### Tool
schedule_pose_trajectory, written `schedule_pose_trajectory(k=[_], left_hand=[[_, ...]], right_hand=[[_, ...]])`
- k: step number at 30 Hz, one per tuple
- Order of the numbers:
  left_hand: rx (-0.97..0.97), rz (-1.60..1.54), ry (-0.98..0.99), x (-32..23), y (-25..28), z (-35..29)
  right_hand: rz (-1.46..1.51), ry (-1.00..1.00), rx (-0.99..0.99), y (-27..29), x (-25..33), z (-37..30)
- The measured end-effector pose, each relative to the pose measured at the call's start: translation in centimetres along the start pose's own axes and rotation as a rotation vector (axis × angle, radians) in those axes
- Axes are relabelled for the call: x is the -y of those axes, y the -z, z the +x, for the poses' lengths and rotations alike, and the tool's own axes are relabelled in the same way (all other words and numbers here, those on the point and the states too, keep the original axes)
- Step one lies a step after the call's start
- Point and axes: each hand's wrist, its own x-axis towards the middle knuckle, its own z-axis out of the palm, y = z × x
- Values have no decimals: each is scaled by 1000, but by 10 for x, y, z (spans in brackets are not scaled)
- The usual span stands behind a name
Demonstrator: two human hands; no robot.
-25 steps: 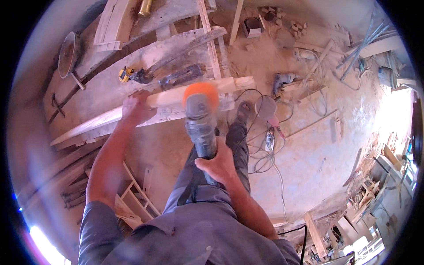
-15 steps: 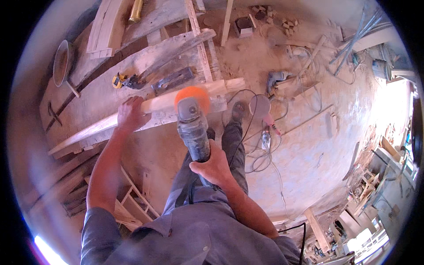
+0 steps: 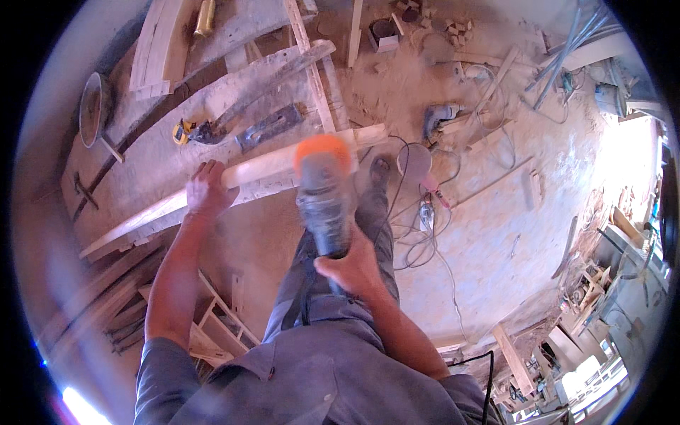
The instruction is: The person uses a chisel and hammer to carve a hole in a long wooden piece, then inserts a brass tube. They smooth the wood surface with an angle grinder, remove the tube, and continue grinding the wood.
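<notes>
A long pale wooden board (image 3: 263, 164) lies along the near edge of the workbench. My left hand (image 3: 210, 188) grips it left of the middle, fingers over the top and thumb on the near side. My right hand (image 3: 354, 263) is wrapped round the rear handle of a grey angle grinder (image 3: 324, 202). An orange disc (image 3: 322, 146), blurred, is at the grinder's head over the board's right part. Whether the disc touches the wood I cannot tell. The grinder's body is smeared by motion.
On the dusty workbench (image 3: 142, 177) lie a yellow-black tape measure (image 3: 182, 132) and a dark hand plane (image 3: 269, 127). A round pan (image 3: 92, 110) is farther left. To the right, the floor holds a drill (image 3: 440, 119), a round-headed sander (image 3: 416, 163) and tangled cables (image 3: 418, 256).
The grinder has moved to the right along the board, and my right hand has gone with it. My left hand keeps its hold. The whole view has shifted slightly.
</notes>
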Motion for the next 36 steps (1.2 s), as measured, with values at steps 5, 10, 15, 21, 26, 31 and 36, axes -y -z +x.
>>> schedule_pose_trajectory(k=[5,10,15,21,26,31,36], left_hand=[[-40,9,-32,-4,1,5],[-31,7,-30,0,1,1],[-75,7,-23,-3,-5,-5],[-99,15,-67,-1,-7,0],[-142,23,-67,-3,-9,-3],[-105,13,-54,0,-12,-3],[-98,1,-49,1,-8,-6]], right_hand=[[3,-56,-10,10,3,0],[-100,-55,62,-5,10,1],[44,-34,-64,20,15,1],[-76,2,25,-16,11,1],[70,-115,-23,19,25,-2],[-114,5,49,-14,9,1],[42,-152,-18,18,23,-4]])
